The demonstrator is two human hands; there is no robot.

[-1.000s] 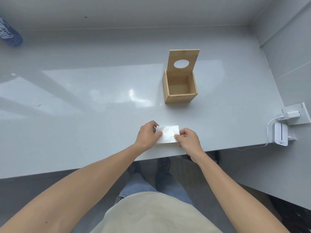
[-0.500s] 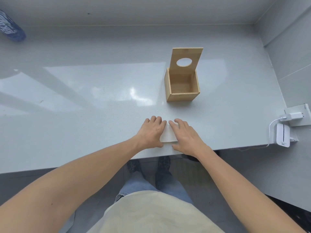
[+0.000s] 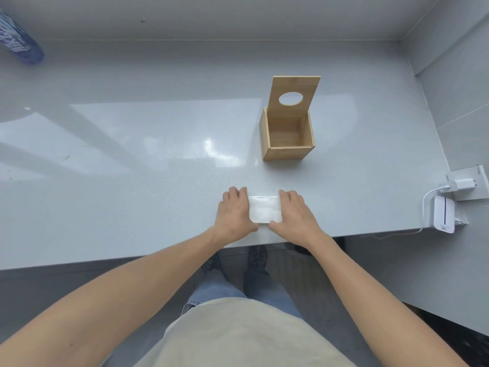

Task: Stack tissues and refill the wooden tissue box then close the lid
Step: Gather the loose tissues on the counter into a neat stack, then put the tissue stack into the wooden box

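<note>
Two flat hands frame the tissue stack (image 3: 264, 212) near the desk's (image 3: 132, 168) near edge: the left hand (image 3: 234, 217) presses its left end, the right hand (image 3: 295, 217) its right, each grip spread, pinching nothing. To square it well, push both ends inward evenly, keeping edges flush. Farther off, the wooden tissue box (image 3: 287, 140) stands empty, lid (image 3: 293, 95) raised.

Countertop (image 3: 132, 181): tissue stack (image 3: 264, 211) at the near edge, lying flat between left hand (image 3: 234, 215) and right hand (image 3: 296, 215), both touching it. Wooden tissue box (image 3: 287, 152) behind the stack, slightly right, well apart; lid (image 3: 293, 95) upright at its far side. Bottle (image 3: 18, 39) far left corner; charger (image 3: 444, 217) at the right edge.
</note>
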